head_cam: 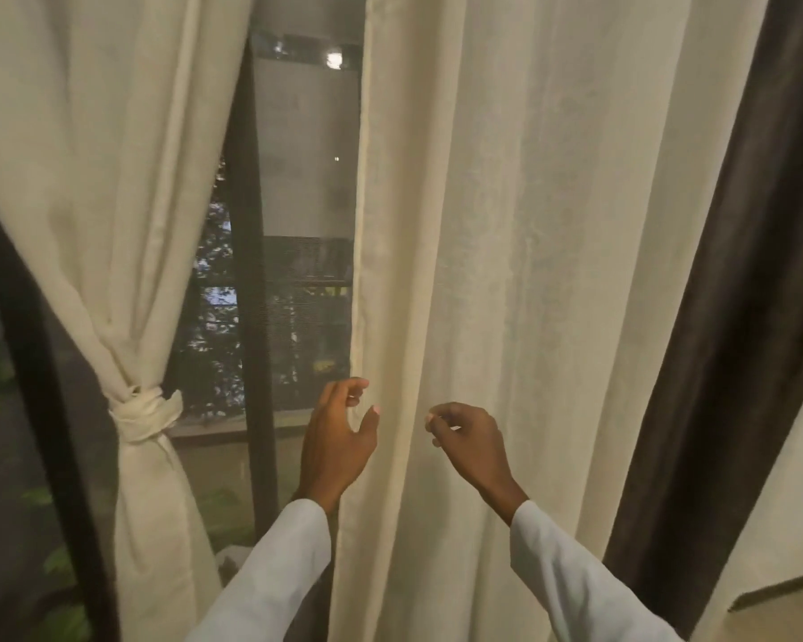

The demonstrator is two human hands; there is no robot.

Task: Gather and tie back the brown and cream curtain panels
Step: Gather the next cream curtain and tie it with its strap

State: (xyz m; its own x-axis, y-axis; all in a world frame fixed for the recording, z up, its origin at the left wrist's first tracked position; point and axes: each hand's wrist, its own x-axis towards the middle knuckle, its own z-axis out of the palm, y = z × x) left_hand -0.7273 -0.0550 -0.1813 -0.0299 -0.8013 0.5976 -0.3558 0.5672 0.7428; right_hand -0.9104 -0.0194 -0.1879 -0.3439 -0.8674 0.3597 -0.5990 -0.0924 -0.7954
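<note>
Both hands, the left hand [339,437] and right hand [469,440], hover loosely curled and empty at the hanging cream fabric curtain panel [483,271], beside the dark brown panel [738,317], right of the already knotted cream panel [144,412], so gathering comes next.

The hanging curtain panel [506,271] is plain cream, unpatterned; left of it, the tied panel [89,178] is the same cream, as is its knot [144,412]; right of it, a panel [733,294] is plain dark brown; both sleeves [270,581] are white; the window frame [249,271], left of it, is black.
</note>
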